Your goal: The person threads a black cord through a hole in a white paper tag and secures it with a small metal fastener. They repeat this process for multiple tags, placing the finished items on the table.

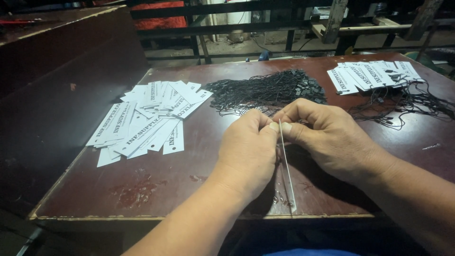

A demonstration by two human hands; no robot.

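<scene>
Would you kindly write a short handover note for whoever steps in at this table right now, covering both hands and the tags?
Left hand: pinching the top of a white paper tag, seen edge-on, at the middle of the table.
Right hand: fingertips meeting the left hand's at the tag's top; whether a string is between them cannot be seen.
Loose pile of unstrung tags: to the left.
Heap of black strings: just beyond the hands.
Done: a stack of strung tags at the far right, strings trailing toward the near edge.
Left: the tag in hand and the left pile.

Workshop — worn worktable (156, 189), tag piles (147, 118)
</scene>
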